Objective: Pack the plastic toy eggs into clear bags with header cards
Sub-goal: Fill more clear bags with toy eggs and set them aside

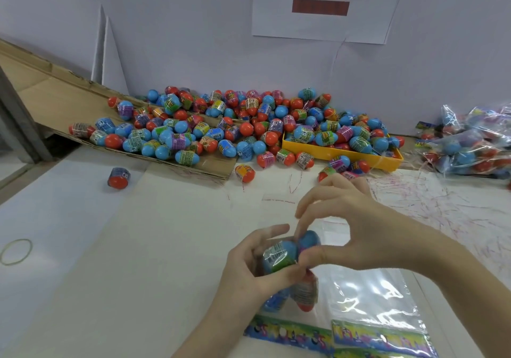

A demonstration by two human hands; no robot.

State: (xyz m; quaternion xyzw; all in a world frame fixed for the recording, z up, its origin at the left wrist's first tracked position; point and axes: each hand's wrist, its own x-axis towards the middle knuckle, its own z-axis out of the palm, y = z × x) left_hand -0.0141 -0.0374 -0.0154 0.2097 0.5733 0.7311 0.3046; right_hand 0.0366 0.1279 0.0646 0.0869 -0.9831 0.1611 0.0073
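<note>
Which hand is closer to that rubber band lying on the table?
Left. The left hand is nearer the rubber band, which lies far to its left; the right hand is farther right.

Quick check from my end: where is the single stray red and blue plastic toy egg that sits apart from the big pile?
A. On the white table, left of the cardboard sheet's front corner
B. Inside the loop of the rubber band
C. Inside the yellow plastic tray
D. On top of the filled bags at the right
A: the lone red and blue plastic toy egg lies alone on the white table, left of the brown cardboard sheet, away from the yellow plastic tray.
</note>
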